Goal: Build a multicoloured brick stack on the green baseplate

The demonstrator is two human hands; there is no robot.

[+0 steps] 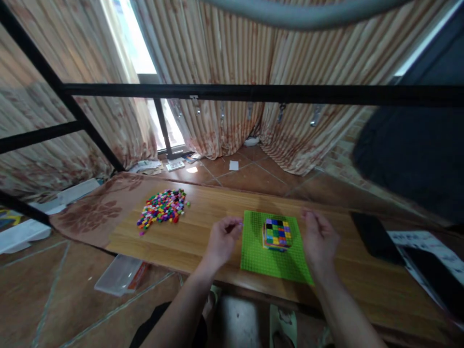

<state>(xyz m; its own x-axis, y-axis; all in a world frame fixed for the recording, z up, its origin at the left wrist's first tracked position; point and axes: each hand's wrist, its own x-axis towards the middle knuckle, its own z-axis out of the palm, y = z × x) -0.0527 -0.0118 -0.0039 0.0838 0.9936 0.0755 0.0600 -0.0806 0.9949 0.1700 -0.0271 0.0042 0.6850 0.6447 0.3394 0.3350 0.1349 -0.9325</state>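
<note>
A block of many-coloured toy bricks (278,234) stands on a green studded baseplate (252,256), near the plate's middle. My left hand (224,239) hovers by the plate's left edge, thumb and forefinger pinched together. A tiny pinkish spot shows at those fingertips, too small to name. My right hand (321,239) is over the plate's right edge, fingers closed; anything inside them is hidden. Both hands are apart from the brick block. Loose small bricks in mixed colours (163,208) lie in a spread heap to the left.
The wooden table (206,203) carries a dark flat object (375,237) and a black phone-like slab (435,275) on printed paper at the right. A clear plastic box (119,274) sits on the floor below. A black metal rail (232,92) crosses before the curtains.
</note>
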